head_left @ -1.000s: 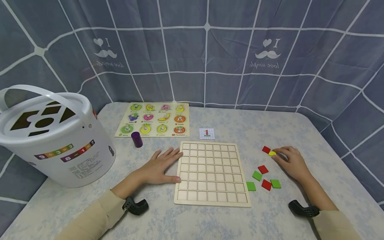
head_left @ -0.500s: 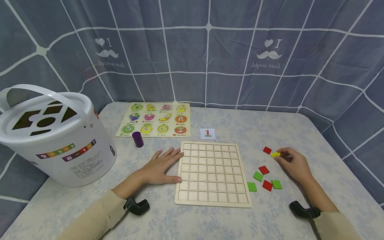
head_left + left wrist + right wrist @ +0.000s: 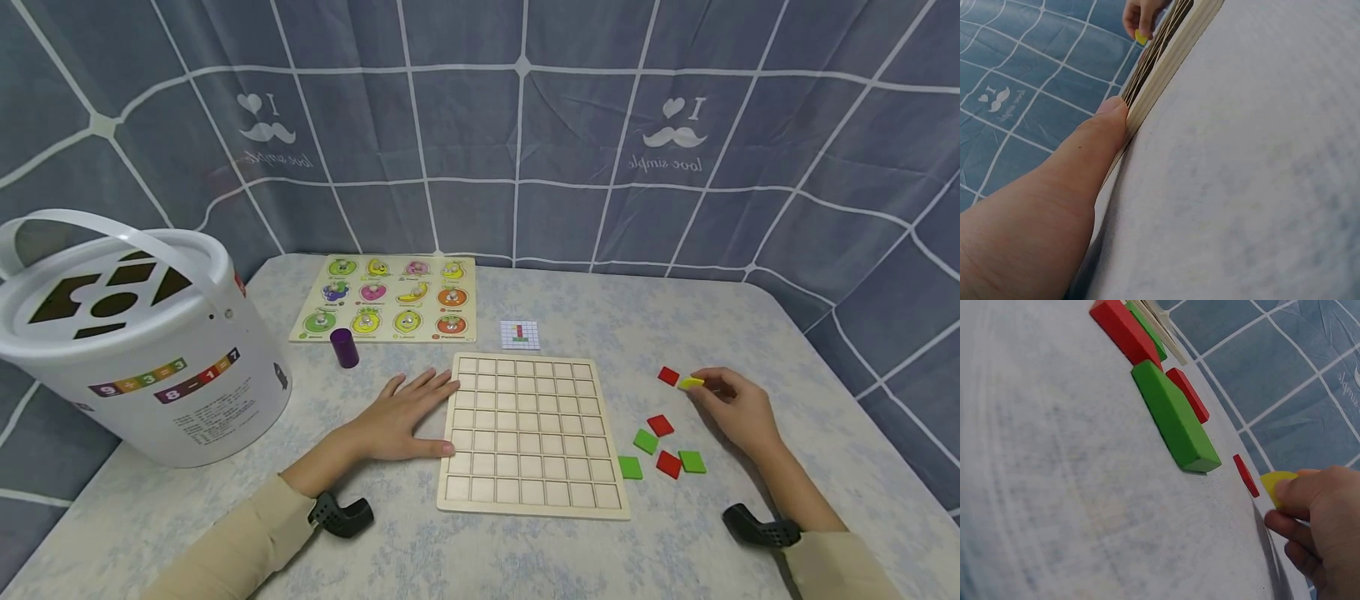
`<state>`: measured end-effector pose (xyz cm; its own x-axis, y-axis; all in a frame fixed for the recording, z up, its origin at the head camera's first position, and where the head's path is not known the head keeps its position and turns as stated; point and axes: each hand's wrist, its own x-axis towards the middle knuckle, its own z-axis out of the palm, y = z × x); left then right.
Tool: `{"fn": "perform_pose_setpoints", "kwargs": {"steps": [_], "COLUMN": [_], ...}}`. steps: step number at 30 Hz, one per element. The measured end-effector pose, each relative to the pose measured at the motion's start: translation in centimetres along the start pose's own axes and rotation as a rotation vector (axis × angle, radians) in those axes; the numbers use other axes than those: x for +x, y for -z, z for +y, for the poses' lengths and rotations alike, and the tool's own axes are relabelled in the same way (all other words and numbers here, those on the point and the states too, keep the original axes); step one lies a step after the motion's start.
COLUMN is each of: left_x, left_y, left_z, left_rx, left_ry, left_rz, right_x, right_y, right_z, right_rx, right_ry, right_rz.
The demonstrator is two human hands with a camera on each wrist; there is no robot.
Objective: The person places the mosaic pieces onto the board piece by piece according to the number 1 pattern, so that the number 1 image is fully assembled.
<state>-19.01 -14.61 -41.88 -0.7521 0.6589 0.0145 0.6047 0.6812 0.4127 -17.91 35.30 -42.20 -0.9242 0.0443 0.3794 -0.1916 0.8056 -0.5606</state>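
My right hand [image 3: 738, 410] pinches a yellow tile [image 3: 691, 383] between thumb and fingertips at the right of the table. In the right wrist view the yellow tile [image 3: 1277, 486] shows just above the tabletop, part of it hidden by the thumb. Just left of it lies a red tile [image 3: 669, 376]. My left hand [image 3: 401, 423] lies spread out at the left edge of a pale wooden grid board [image 3: 534, 433], its fingertips and thumb touching the rim. In the left wrist view, the left thumb [image 3: 1107, 125] rests against the board's edge [image 3: 1160, 81]. The board's squares hold no tiles.
Several red and green tiles, among them a green one [image 3: 692, 461], lie right of the board. Behind it are a small pattern card [image 3: 520, 335] and a fruit picture board [image 3: 390, 310]. A purple cylinder [image 3: 344, 348] and a white bucket [image 3: 187, 375] stand at the left.
The yellow tile has been lifted and tilted in my right hand's fingers, moving slightly away from the red tile. My left hand stays in place on the board's edge.
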Motion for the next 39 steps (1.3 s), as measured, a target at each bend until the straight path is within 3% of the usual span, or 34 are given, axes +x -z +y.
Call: {"fn": "perform_pose_setpoints", "kwargs": {"steps": [10, 28, 33, 39], "left_x": [0.0, 0.0, 0.1, 0.0], "left_y": [0.1, -0.1, -0.1, 0.0], "left_z": [0.1, 0.0, 0.0, 0.0], "left_rx": [-0.004, -0.011, -0.010, -0.007], "left_ry": [0.007, 0.011, 0.013, 0.010], "left_rz": [-0.005, -0.007, -0.009, -0.003], "right_x": [0.2, -0.1, -0.3, -0.4], "right_y": [0.4, -0.6, -1.3, -2.2], "right_z": [-1.3, -4.9, -5.9, -6.8], "right_rx": [0.091, 0.103, 0.110, 0.200], "right_ry": [0.014, -0.007, 0.042, 0.151], "right_rz": [-0.005, -0.158, -0.183, -0.210]}}
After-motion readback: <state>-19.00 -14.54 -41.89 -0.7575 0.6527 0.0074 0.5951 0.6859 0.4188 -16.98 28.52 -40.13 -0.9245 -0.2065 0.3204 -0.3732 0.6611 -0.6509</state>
